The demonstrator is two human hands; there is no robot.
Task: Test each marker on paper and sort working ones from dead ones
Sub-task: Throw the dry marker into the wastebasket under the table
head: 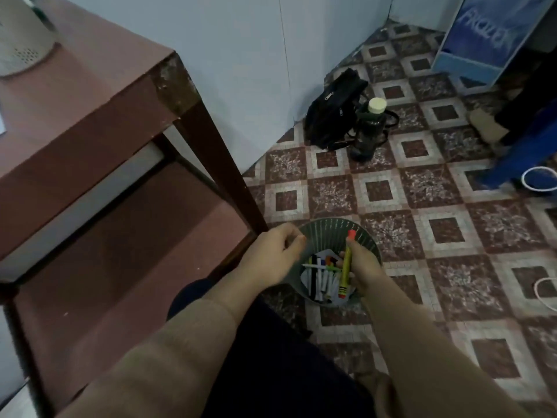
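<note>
A round green perforated basket (327, 233) stands on the tiled floor by the table leg. Inside it lie several markers (322, 274) with white barrels and coloured caps. My right hand (363, 265) holds a yellow marker (346, 267) with an orange-red cap, upright over the basket's right side. My left hand (278, 254) is over the basket's left rim, fingers curled at the edge. No paper for testing shows near my hands.
A reddish-brown table (90, 95) with a lower shelf stands at left, an upturned pale basket (21, 34) on top. A black bag (334, 110) and dark bottle (369, 128) sit by the wall. White cables (539, 179) lie on the floor at right.
</note>
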